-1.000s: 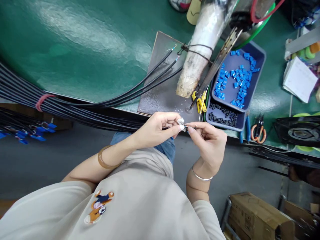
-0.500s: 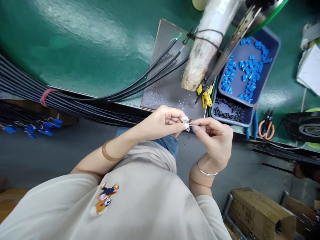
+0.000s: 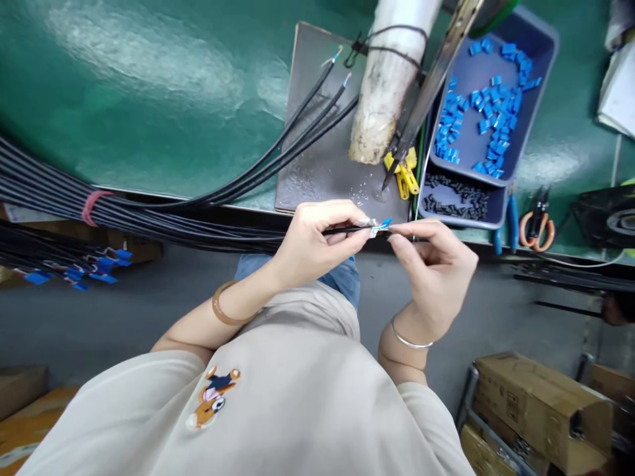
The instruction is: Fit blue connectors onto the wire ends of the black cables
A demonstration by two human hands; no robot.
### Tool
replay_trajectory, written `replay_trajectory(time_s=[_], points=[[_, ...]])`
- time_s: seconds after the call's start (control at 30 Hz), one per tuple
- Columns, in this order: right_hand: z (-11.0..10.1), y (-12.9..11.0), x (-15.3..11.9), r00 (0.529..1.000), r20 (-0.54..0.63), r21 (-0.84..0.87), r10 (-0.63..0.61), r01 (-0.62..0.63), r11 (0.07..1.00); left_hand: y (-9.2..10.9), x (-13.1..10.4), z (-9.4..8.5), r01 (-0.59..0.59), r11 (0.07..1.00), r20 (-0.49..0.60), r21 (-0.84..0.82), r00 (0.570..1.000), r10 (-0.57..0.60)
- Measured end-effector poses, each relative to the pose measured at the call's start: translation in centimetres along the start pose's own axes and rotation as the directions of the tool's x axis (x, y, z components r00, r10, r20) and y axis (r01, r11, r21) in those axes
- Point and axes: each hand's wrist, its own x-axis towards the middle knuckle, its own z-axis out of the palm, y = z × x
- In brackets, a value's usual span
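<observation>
My left hand (image 3: pixel 325 235) is closed around the end of a black cable (image 3: pixel 342 230), the thumb and forefinger pinching near its tip. Some white material (image 3: pixel 374 231) shows at those fingertips. From the cable end stick out short thin wires (image 3: pixel 381 227), with a blue piece among them. My right hand (image 3: pixel 431 261) meets the wires from the other side, thumb and forefinger pinched at their tips. The exact grip is too small to see clearly. Both hands are held just off the bench's front edge.
A bundle of black cables (image 3: pixel 54 182) with a red tie runs along the edge. On the mat (image 3: pixel 307 86) lie stripped cable ends and a yellow cutter (image 3: pixel 404 175). A white tube (image 3: pixel 381 99), bins (image 3: pixel 533 119) of blue and black parts, and orange-handled pliers (image 3: pixel 533 225) are nearby.
The view has shifted slightly. The thin wires and blue piece now show between my hands, where white material covered most of them before. My right fingertips are a little further from the left.
</observation>
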Motion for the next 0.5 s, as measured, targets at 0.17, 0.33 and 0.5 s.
replay_trajectory(time_s=[0.17, 0.33, 0.5], points=[[0.45, 0.53, -0.15, 0.996, 0.064, 0.047, 0.069, -0.072, 0.996, 0.0, -0.24, 0.02, -0.051, 0.997, 0.027, 0.054, 0.998, 0.049], [0.49, 0.58, 0.02, 0.991, 0.099, 0.056, 0.095, -0.101, 0.993, 0.16, -0.37, -0.04, -0.072, 0.992, 0.065, 0.107, 0.996, 0.066], [0.79, 0.3, -0.15, 0.996, 0.065, -0.035, 0.065, -0.063, 0.997, -0.19, -0.84, 0.42, -0.187, 0.926, 0.098, 0.329, 0.982, 0.163]])
